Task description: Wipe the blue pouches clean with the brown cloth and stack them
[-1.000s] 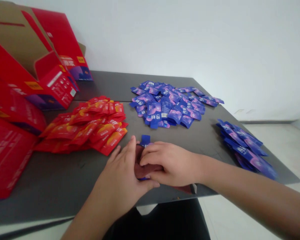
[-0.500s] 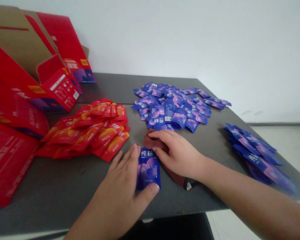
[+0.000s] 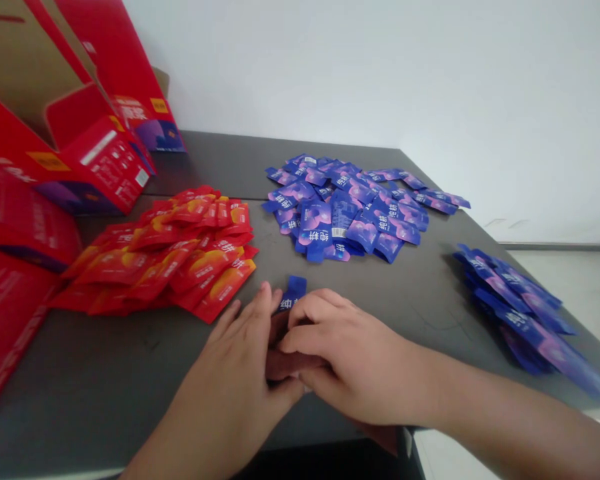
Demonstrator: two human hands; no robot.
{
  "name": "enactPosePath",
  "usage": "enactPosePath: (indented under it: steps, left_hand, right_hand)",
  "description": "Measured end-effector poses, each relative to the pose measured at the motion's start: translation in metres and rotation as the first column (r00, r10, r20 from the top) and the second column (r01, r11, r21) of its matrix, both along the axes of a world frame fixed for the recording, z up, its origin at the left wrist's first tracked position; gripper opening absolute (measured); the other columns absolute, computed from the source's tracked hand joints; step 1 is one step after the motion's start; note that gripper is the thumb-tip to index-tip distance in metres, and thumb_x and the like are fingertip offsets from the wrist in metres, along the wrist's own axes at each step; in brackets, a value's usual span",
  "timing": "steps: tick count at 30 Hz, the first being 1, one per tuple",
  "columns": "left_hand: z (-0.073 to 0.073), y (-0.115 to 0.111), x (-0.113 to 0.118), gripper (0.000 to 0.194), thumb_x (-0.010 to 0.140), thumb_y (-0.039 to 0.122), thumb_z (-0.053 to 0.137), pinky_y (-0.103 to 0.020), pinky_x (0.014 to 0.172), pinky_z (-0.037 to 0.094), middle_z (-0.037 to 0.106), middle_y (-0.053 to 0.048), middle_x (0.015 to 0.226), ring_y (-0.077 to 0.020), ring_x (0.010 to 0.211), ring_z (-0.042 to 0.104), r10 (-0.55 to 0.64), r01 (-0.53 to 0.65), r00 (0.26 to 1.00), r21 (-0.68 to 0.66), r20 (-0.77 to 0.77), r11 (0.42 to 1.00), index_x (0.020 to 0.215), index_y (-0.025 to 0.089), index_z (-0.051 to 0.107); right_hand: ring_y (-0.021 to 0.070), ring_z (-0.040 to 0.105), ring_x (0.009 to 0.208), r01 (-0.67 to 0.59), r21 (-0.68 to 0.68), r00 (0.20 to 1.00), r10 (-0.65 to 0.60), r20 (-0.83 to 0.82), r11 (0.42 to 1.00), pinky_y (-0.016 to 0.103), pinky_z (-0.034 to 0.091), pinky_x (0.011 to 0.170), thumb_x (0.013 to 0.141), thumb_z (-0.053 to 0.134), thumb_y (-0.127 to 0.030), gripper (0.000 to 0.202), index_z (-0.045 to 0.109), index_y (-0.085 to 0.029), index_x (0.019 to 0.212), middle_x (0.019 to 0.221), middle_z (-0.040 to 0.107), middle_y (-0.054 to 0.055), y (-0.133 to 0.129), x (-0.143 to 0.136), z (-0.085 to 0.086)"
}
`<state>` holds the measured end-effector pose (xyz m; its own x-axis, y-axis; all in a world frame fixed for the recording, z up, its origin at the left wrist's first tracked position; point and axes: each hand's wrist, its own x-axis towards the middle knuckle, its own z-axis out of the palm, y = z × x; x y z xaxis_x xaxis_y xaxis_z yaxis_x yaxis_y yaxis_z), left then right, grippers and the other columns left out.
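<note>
Leftward of the blue packet (image 3: 296, 288): red cartons (image 3: 105, 160); heaped red packets (image 3: 180, 247). Left hand (image 3: 245, 347): fingers extended, at the packet's left side. Packet: on grey table (image 3: 95, 373), mostly covered; its handling looks unfinished. Right hand (image 3: 350, 360): fingers curled, gripping brown cloth (image 3: 287, 367) over it. Beyond it: loose blue packets (image 3: 350, 210), presumably remaining; white wall (image 3: 380, 73). Far right of it: blue stack (image 3: 530, 313), perhaps done; pale floor (image 3: 555, 270).
</note>
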<state>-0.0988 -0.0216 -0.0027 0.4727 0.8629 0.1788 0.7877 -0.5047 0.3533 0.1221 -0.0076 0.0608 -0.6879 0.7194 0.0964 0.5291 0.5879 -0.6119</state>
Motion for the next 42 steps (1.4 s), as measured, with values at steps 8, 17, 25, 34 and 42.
enactPosePath:
  steps: [8,17,25,34,42]
  left_hand:
    - [0.009,-0.001,0.002,0.111,0.086,0.052,0.08,-0.066,0.123,0.045,0.043,-0.025,0.171,-0.0437,0.158,0.044,0.057,-0.056,0.998,-0.101,0.003,0.993,0.169,0.018,0.016]
    - [0.016,0.0,0.003,0.121,0.079,0.06,0.085,-0.066,0.127,0.039,0.032,-0.03,0.175,-0.0469,0.16,0.038,0.038,-0.05,0.995,-0.135,-0.091,0.99,0.168,0.01,0.022]
    - [0.021,0.001,0.006,0.108,0.08,0.056,0.085,-0.064,0.13,0.035,0.04,-0.028,0.171,-0.0421,0.158,0.043,0.001,-0.013,0.997,-0.15,-0.08,0.989,0.164,0.01,0.035]
    - [0.006,-0.004,-0.002,0.1,0.089,0.047,0.07,-0.064,0.126,0.041,0.04,-0.031,0.17,-0.0415,0.158,0.044,-0.071,0.071,0.995,0.007,-0.074,0.997,0.167,0.007,0.022]
    - [0.009,-0.004,0.004,0.1,0.083,0.051,0.081,-0.061,0.125,0.045,0.047,-0.027,0.167,-0.0403,0.158,0.044,-0.017,0.018,0.999,0.024,-0.03,1.0,0.161,0.012,0.033]
  right_hand:
    - [0.025,0.062,0.111,0.072,0.045,0.986,-0.078,0.144,0.996,0.045,0.049,0.107,0.104,0.062,-0.022,0.016,0.078,-0.02,0.11,0.113,0.067,0.009,0.019,-0.005,-0.005]
    - [0.0235,0.068,0.105,0.27,0.154,0.951,-0.288,0.108,0.95,0.038,0.053,0.096,0.108,0.055,-0.02,0.024,0.077,-0.017,0.118,0.112,0.071,0.011,0.035,0.004,-0.017]
    - [0.022,0.068,0.125,0.038,0.11,0.971,-0.011,-0.24,0.993,0.04,0.053,0.111,0.1,0.057,-0.009,0.046,0.062,-0.022,0.144,0.137,0.073,0.009,0.021,0.017,-0.006]
    - [0.0232,0.065,0.114,-0.176,0.034,0.984,0.177,-0.022,0.984,0.044,0.046,0.116,0.109,0.061,-0.031,0.021,0.078,-0.022,0.118,0.114,0.073,0.007,0.0,0.004,0.0]
    - [0.0225,0.062,0.121,-0.051,0.034,0.997,0.052,-0.049,0.998,0.036,0.054,0.108,0.106,0.059,-0.015,0.025,0.07,-0.015,0.129,0.127,0.067,0.012,-0.001,-0.001,-0.001]
